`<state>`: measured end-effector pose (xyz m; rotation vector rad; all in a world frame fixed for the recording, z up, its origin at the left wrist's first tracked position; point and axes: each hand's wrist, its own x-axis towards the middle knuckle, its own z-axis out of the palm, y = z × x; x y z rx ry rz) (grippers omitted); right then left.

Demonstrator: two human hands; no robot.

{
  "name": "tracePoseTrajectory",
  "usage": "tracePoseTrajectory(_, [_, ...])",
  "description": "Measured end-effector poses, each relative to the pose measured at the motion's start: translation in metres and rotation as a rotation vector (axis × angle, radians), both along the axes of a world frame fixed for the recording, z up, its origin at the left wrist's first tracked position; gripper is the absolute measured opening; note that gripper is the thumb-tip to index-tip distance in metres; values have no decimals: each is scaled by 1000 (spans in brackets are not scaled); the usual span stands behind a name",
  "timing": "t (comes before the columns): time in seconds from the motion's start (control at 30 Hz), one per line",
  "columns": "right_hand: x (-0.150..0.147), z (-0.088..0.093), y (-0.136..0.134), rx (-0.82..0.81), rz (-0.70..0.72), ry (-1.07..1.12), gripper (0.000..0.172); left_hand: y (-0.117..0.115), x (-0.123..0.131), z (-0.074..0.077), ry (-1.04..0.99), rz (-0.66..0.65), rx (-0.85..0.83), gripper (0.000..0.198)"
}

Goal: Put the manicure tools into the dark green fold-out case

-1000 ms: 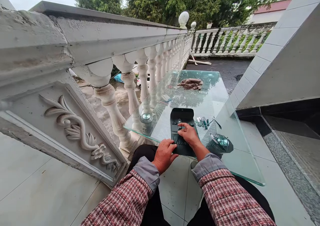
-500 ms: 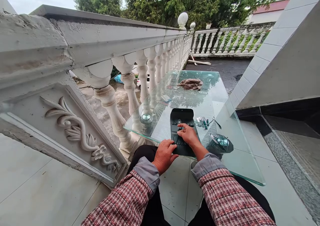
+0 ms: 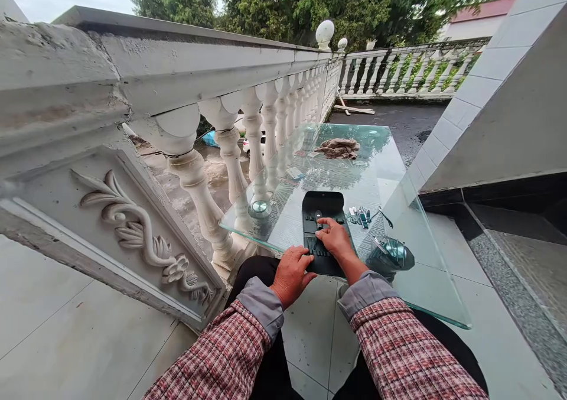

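A black tool case [image 3: 322, 206] lies open near the front edge of a glass table [image 3: 416, 288]. My right hand [image 3: 337, 240] rests on the case, its fingertips pinched on a small metal tool in one of the slots. My left hand [image 3: 290, 273] presses on the case's near left corner with fingers curled over its edge. Several small metal tools [image 3: 359, 215] lie loose on the glass just right of the case.
A crumpled brown cloth [image 3: 338, 148] lies at the far end of the table. A white stone balustrade [image 3: 230, 146] runs along the left. A tiled sloping wall [image 3: 496, 93] rises on the right. A round metal table fitting [image 3: 391, 251] shows through the glass.
My right hand's fingers have shifted slightly on the case; my left hand has stayed where it was.
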<state>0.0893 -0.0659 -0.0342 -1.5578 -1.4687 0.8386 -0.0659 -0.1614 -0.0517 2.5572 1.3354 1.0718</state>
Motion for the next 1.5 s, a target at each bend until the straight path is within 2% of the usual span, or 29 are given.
tracePoseTrajectory(0.27, [0,4,0,-12,65,-17,35,-1,0,2,-2,-1,-17,37])
tracePoseTrajectory(0.5, [-3,5,-3,-14,37,-80,34,-2,0,3,-14,-4,-35,35])
tracePoseTrajectory(0.67, [-1,8,-4,-33,66,-88,35,-2,-1,3,-37,-16,-58,35])
tracePoseTrajectory(0.9, [-5,7,-6,-21,-33,-110,33,-5,1,10,-164,-1,-156,38])
tracePoseTrajectory(1.1, [-5,9,-9,-31,55,-52,29,-15,0,10,-400,165,-387,14])
tracePoseTrajectory(1.17, [-5,11,-11,-36,62,-38,28,-20,0,4,-491,194,-512,19])
tracePoseTrajectory(1.23, [-7,11,-15,-36,51,-29,28,-26,2,-2,-586,181,-656,28])
tracePoseTrajectory(1.37, [-13,10,-29,-29,37,-15,30,-27,8,-7,-785,59,-920,41])
tracePoseTrajectory(1.5, [-18,8,-43,-33,40,8,29,-22,11,-3,-965,16,-1001,36])
